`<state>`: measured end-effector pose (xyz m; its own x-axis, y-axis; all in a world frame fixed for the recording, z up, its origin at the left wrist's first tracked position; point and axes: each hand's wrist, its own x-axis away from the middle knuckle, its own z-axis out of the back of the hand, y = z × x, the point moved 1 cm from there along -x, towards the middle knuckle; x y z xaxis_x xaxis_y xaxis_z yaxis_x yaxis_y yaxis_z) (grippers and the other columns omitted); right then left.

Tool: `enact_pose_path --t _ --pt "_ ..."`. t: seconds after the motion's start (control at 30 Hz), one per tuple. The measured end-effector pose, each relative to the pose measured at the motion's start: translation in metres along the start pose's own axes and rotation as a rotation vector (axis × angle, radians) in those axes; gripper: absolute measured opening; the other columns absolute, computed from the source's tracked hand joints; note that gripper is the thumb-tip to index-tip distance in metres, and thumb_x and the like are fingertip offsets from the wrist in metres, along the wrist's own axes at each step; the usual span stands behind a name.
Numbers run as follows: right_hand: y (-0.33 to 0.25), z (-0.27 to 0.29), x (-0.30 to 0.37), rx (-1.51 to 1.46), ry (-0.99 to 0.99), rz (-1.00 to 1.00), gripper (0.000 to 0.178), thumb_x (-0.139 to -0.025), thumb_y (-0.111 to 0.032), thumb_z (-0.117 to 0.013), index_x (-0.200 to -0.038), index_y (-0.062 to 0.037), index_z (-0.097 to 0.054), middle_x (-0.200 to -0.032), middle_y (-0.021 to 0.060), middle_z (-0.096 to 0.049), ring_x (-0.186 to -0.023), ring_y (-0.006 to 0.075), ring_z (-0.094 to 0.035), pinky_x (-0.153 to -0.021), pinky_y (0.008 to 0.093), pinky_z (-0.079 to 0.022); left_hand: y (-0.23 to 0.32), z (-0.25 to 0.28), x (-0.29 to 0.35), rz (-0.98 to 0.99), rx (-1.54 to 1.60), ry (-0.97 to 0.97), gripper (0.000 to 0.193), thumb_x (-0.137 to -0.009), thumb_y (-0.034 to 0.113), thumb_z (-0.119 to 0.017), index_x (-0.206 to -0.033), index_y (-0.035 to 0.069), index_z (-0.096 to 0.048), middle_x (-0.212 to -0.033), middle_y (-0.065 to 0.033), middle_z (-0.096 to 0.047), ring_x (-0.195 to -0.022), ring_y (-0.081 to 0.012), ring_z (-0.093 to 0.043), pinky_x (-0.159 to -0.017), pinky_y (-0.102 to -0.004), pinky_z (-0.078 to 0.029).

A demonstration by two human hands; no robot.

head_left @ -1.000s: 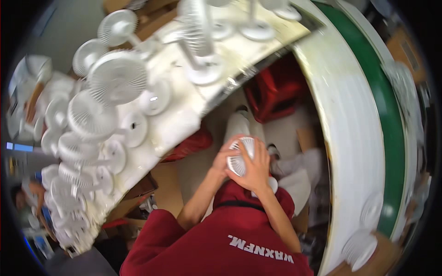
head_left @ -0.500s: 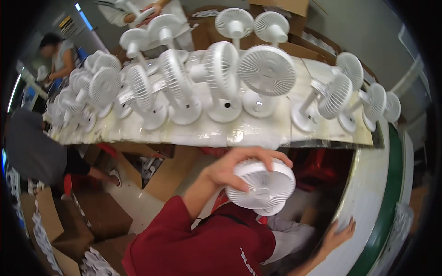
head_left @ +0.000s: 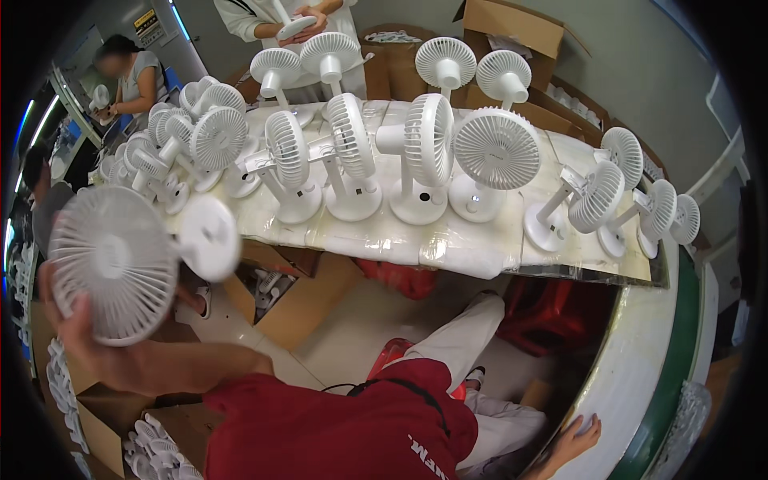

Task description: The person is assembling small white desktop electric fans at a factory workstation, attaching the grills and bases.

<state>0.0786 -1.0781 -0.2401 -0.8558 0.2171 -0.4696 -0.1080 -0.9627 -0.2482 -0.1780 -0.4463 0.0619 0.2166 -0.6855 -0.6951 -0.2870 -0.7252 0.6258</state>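
Observation:
At the far left my left hand point(head_left: 76, 324) grips a white desk fan point(head_left: 116, 264) by the rim of its round head, fingers partly behind the grille. The fan is tilted, its round base point(head_left: 210, 238) sticking out to the right, and both are smeared by motion. My right hand point(head_left: 578, 440) lies at the lower right on the edge of the white bench point(head_left: 632, 360), fingers stretched out, with nothing in it. On the padded table point(head_left: 376, 228) in front of me stand several like fans, among them one facing me point(head_left: 498, 150).
Below left, an open carton point(head_left: 152, 448) holds white parts; another box point(head_left: 308, 296) sits under the table. A red stool point(head_left: 560, 316) stands beneath the table on the right. Across the table a person point(head_left: 264, 24) handles a fan; another person point(head_left: 144, 84) sits at far left.
My left hand has swung the fan from in front of my body to the far left, and its base now shows. My right hand has shifted slightly down on the bench edge.

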Motion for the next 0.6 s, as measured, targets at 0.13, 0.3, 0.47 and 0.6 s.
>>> enact_pose_path --t 0.13,0.3,0.47,0.6 --pt "-0.009 -0.006 -0.005 -0.049 0.003 0.024 0.039 -0.098 -0.023 -0.058 -0.128 0.0010 -0.058 -0.131 0.0227 -0.055 -0.122 0.0394 -0.050 -0.107 0.0440 -0.038 0.009 0.010 -0.082 -0.557 -0.245 0.032 0.039 -0.079 0.005 -0.068 -0.117 0.000 -0.068 -0.105 -0.0210 -0.070 -0.091 -0.0314 -0.071 -0.084 -0.0408 -0.062" --pt "-0.022 -0.001 -0.006 -0.052 -0.018 -0.008 0.039 -0.098 -0.023 -0.057 -0.129 -0.0001 -0.058 -0.133 0.0224 -0.053 -0.124 0.0392 -0.049 -0.107 0.0443 -0.038 -0.057 -0.168 -0.141 -0.262 -0.129 -0.175 0.040 -0.077 0.012 -0.073 -0.117 0.016 -0.072 -0.112 -0.0098 -0.068 -0.098 -0.0230 -0.062 -0.084 -0.0330 -0.051" --pt "-0.031 -0.004 0.000 -0.083 -0.035 -0.029 0.038 -0.098 -0.022 -0.057 -0.130 -0.0008 -0.057 -0.135 0.0219 -0.051 -0.125 0.0390 -0.047 -0.108 0.0445 -0.038 -0.180 -0.235 -0.167 -0.149 -0.075 -0.369 0.031 -0.077 0.012 -0.069 -0.108 0.015 -0.073 -0.104 -0.0060 -0.068 -0.090 -0.0185 -0.059 -0.080 -0.0338 -0.049" --pt "-0.033 -0.003 0.008 -0.084 -0.018 -0.031 0.038 -0.097 -0.021 -0.057 -0.130 -0.0005 -0.057 -0.135 0.0216 -0.051 -0.125 0.0389 -0.047 -0.109 0.0442 -0.037 -0.230 -0.252 -0.146 0.037 -0.076 -0.293 0.027 -0.075 0.010 -0.069 -0.102 0.007 -0.069 -0.089 -0.0069 -0.067 -0.077 -0.0178 -0.058 -0.072 -0.0301 -0.050"
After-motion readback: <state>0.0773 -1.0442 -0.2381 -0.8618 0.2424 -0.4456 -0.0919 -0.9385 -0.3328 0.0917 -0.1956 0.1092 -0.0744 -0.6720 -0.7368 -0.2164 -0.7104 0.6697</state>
